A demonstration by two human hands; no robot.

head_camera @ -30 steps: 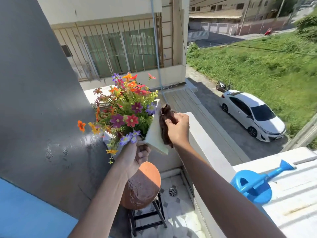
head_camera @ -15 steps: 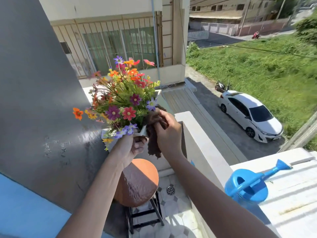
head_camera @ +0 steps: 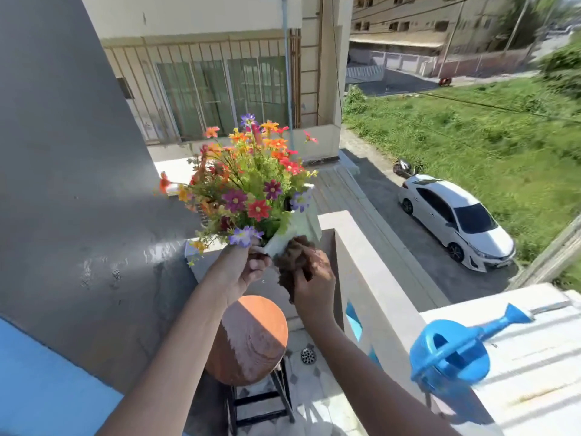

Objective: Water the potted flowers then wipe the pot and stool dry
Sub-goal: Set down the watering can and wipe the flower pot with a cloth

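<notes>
A white square pot (head_camera: 300, 226) full of colourful flowers (head_camera: 248, 184) is held up in the air, tilted. My left hand (head_camera: 243, 267) grips the pot's near lower corner. My right hand (head_camera: 314, 286) presses a brown cloth (head_camera: 295, 258) against the pot's near side, just below the rim. Beneath the hands stands a round stool (head_camera: 254, 338) with an orange-brown wooden seat and black legs; nothing sits on it.
A blue watering can (head_camera: 452, 354) lies on the white ledge at right. A pale balcony wall (head_camera: 371, 278) runs right of the stool. A grey wall (head_camera: 78, 184) rises at left. A floor drain (head_camera: 308, 355) shows in the tiled floor below.
The pot has been turned and lifted in my left hand. My right hand with the cloth has slid down along the pot's side toward its near lower part.
</notes>
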